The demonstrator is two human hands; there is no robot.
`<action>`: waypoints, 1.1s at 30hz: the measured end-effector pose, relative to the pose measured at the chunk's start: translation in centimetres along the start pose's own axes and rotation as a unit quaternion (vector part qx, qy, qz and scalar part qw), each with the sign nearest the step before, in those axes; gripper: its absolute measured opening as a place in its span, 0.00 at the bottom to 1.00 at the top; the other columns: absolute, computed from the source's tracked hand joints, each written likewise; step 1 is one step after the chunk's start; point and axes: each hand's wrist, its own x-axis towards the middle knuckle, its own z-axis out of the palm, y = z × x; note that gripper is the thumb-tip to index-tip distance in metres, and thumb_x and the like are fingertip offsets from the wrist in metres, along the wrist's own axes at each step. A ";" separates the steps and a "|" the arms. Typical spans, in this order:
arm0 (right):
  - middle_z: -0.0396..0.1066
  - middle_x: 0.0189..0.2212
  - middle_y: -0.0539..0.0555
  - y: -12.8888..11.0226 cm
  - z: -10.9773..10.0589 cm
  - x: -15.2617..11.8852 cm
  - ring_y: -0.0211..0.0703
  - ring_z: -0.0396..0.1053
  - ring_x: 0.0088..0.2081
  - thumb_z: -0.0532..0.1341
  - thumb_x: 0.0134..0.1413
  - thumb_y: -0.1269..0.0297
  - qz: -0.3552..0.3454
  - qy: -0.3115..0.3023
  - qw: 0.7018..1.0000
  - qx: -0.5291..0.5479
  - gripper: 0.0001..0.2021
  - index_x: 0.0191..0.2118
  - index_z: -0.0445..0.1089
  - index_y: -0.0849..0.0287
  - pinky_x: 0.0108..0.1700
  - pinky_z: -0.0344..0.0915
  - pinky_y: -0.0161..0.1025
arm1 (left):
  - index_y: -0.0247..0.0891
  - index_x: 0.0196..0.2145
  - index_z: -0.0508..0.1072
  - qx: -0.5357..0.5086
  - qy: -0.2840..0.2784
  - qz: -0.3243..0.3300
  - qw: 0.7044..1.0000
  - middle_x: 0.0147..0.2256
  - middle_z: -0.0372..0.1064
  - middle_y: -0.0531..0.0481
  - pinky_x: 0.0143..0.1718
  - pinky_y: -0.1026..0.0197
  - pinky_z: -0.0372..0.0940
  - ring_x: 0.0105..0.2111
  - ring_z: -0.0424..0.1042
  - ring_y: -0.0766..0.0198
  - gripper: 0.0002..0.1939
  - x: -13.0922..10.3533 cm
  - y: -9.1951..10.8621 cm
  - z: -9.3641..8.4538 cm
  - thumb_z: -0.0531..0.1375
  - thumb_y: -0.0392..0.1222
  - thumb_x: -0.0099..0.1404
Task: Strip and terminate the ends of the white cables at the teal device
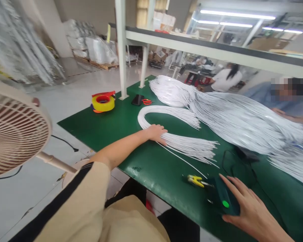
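My left hand [156,132] is curled over a bent bundle of thin white cables [179,112] on the green table [91,127]. The bundle forms a U, and its loose ends fan out to the right. One single cable strays from it toward the table's front. My right hand [252,208] spans a dark box with a round green spot [228,195], thumb on the near side and fingers on the far side. Just left of that box lies a yellow-handled tool [195,180], perhaps a clamp or pliers; motion blur hides its exact kind.
A large heap of white cables [224,107] covers the table's back right. Yellow tape in a red dispenser [103,102], a black phone [137,99] and red-handled scissors or snips [147,101] lie at the back left. A fan [17,134] stands at left. Another person [262,97] sits across the table.
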 end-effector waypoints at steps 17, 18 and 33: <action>0.48 0.67 0.63 -7.7 -2.9 1.9 0.64 0.41 0.68 0.66 0.49 0.61 0.106 0.026 0.992 0.064 0.37 0.65 0.54 0.57 0.64 0.41 0.65 | 0.39 0.56 0.66 0.007 0.095 -0.003 0.995 0.52 0.66 0.41 0.52 0.52 0.58 0.52 0.63 0.51 0.24 0.0 4.7 1.8 0.51 0.54 0.68; 0.51 0.66 0.62 -9.3 -2.6 1.6 0.61 0.45 0.67 0.62 0.54 0.62 0.091 0.066 0.990 0.081 0.32 0.64 0.56 0.56 0.64 0.44 0.62 | 0.38 0.55 0.67 -0.008 0.084 0.033 0.996 0.51 0.67 0.41 0.53 0.53 0.58 0.51 0.63 0.53 0.22 -0.4 5.3 2.3 0.49 0.52 0.69; 0.70 0.34 0.54 -17.0 4.4 3.1 0.42 0.70 0.37 0.51 0.64 0.64 0.075 0.141 0.959 0.233 0.12 0.43 0.72 0.56 0.40 0.64 0.38 | 0.37 0.45 0.70 0.017 0.052 -0.024 0.998 0.49 0.65 0.40 0.49 0.51 0.61 0.50 0.64 0.51 0.16 0.3 9.3 3.5 0.52 0.51 0.68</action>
